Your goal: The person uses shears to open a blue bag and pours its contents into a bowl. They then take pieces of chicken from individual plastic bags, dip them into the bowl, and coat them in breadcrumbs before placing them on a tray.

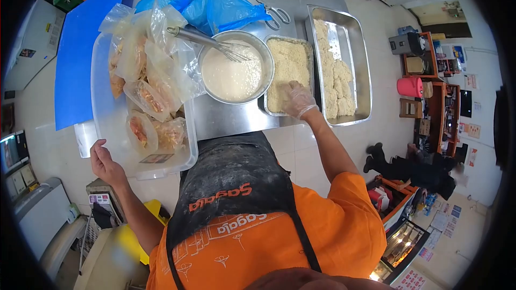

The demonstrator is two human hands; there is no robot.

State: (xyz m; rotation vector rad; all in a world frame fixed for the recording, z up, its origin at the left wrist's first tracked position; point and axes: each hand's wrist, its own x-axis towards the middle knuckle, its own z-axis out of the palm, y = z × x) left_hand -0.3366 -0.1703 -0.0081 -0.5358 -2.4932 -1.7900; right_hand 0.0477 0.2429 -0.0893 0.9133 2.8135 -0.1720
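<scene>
Two metal trays [350, 28], one bowl [267, 63], one whisk [207, 38], two blue bags [226, 5], one scissors [277, 15], one tub [102, 88].

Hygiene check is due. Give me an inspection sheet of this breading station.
Surface: steel table, bare metal below the bowl.
Job's things: crumb tray; batter bowl with whisk; large tray of breaded pieces; plastic bin of bagged food.
Clutter: blue bags, scissors, blue board.
Hands: left hand bare, gripping the bin's edge; right hand gloved, in the crumbs.
Cables: nothing seen.
Surroundings: tiled floor, shelves, a person in dark clothes nearby.
</scene>
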